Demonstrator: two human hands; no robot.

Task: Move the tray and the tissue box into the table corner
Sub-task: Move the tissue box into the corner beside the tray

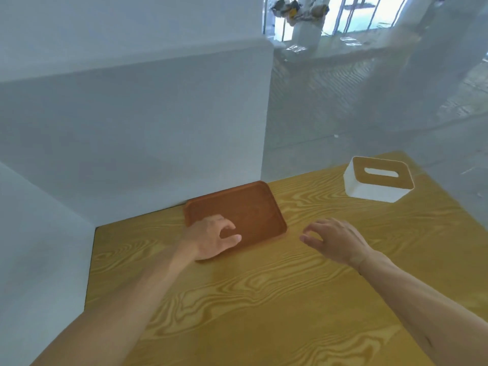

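Note:
A flat brown tray [245,210] lies on the wooden table [264,299], its far edge close to the white wall. My left hand [211,239] rests on the tray's near left corner, thumb and fingers curled over its rim. To the right of the tray, my right hand [335,239] hovers over the bare wood with fingers apart and nothing in it. A white tissue box [377,180] with a wooden slotted lid stands at the far right, well apart from both hands.
White walls [132,141] meet the table on the far and left sides, forming a corner at the far left [96,227]. A glossy tiled wall [369,101] rises behind the tissue box. A window sill with a white vase [303,30] is high up.

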